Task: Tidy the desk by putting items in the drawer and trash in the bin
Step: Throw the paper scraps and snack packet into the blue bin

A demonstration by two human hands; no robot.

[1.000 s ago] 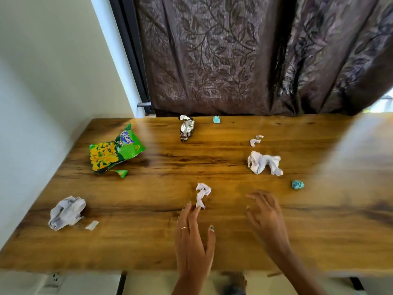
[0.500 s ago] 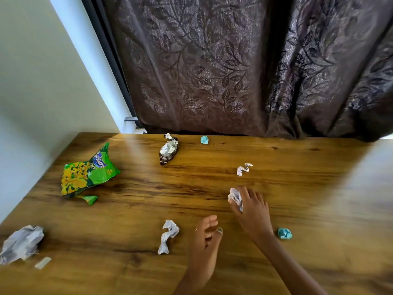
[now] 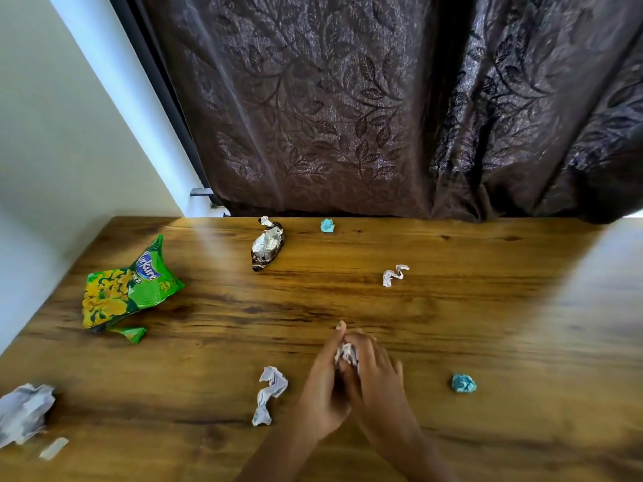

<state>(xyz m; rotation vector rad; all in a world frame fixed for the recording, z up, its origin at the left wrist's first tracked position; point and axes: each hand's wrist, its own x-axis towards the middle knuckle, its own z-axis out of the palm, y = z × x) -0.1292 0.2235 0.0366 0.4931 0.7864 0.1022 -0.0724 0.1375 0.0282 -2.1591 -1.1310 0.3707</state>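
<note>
A crumpled white paper [image 3: 346, 353] is squeezed between my two hands above the middle of the wooden desk [image 3: 487, 325]. My right hand [image 3: 377, 373] curls its fingers over the paper from the right. My left hand [image 3: 325, 384] presses against it from the left, thumb raised, and most of the paper is hidden between them. A twisted white paper scrap [image 3: 269, 394] lies just left of my left hand. A small blue paper ball [image 3: 463, 383] sits to the right of my right hand.
A green snack bag [image 3: 128, 287] and its torn-off corner [image 3: 130, 333] lie at the left. A foil wrapper [image 3: 267, 243], a blue scrap [image 3: 327, 225] and a small white twist [image 3: 395, 274] lie further back. A crumpled paper [image 3: 24, 412] sits bottom left. A dark curtain [image 3: 382, 106] hangs behind.
My right hand took the large crumpled paper off the desk and drew it towards me. My left hand came up and joined it on the paper. The camera tilted upward.
</note>
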